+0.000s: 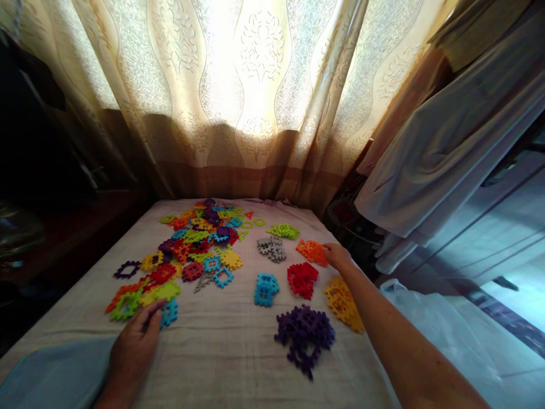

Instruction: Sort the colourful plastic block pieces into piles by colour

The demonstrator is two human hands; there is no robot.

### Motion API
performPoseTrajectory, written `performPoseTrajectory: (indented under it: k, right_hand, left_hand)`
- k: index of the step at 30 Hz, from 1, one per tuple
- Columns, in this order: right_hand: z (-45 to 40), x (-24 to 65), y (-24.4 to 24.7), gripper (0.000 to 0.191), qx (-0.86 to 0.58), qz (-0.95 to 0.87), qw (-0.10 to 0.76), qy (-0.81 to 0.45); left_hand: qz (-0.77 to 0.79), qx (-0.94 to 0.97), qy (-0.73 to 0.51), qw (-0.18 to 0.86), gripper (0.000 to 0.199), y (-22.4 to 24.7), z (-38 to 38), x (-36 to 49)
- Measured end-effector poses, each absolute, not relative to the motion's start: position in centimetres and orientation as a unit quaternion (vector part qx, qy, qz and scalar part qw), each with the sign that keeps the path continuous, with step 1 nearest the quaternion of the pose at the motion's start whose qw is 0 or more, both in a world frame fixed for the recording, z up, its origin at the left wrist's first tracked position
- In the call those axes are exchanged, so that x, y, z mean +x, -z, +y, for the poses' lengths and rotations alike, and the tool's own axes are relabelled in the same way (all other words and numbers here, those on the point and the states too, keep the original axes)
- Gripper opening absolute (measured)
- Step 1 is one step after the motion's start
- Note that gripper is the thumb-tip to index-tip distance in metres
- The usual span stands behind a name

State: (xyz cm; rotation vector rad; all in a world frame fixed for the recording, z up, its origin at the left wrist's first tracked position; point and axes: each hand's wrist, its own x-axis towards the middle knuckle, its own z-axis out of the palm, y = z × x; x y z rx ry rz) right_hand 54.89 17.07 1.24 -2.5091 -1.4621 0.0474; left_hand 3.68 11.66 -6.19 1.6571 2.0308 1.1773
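Note:
My left hand (137, 341) is at the near left, its thumb and fingers pinched by a blue piece (169, 312) and lime pieces; what it holds, if anything, is hidden. At the right, my right hand (338, 255) reaches the orange pile (312, 251), fingers together at its edge. Around it lie a red pile (302, 279), a yellow pile (344, 303), a grey pile (271, 249), a lime pile (284, 230), a blue pile (266, 289) and a larger purple pile (304, 335). A mixed-colour heap (200, 233) spreads over the left.
A pale sheet (204, 363) covers the surface under the pieces. Behind it hangs a patterned curtain (259, 85). Clothes (443, 136) hang at the right, above a pale plastic bag (434, 318). A dark object (38, 130) stands at the left.

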Motion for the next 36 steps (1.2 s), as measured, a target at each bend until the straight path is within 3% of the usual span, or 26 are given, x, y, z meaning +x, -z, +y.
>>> performPoseTrajectory:
  k: [9, 16, 25, 31, 36]
  right_hand:
    - [17.9, 50.6, -0.6, 0.039, -0.817, -0.562, 0.130, 0.007]
    - [19.4, 38.2, -1.8, 0.032, -0.674, -0.729, 0.121, -0.030]
    - [20.0, 24.0, 0.3, 0.032, -0.499, -0.858, 0.116, -0.048]
    - [20.4, 19.9, 0.3, 0.041, -0.562, -0.823, 0.087, -0.010]
    - [20.4, 18.7, 0.6, 0.033, -0.576, -0.811, 0.098, -0.005]
  left_hand:
    - [0.673, 0.576, -0.445, 0.132, 0.043, 6.3, 11.3, 3.9]
    - [0.647, 0.559, -0.489, 0.172, 0.039, 6.9, 11.2, 3.8]
    - [0.641, 0.497, -0.537, 0.233, 0.041, 7.4, 11.2, 3.8]
    - [0.641, 0.504, -0.529, 0.236, 0.041, 7.3, 11.3, 3.8]
    - [0.654, 0.508, -0.515, 0.221, 0.041, 6.7, 11.3, 3.9]
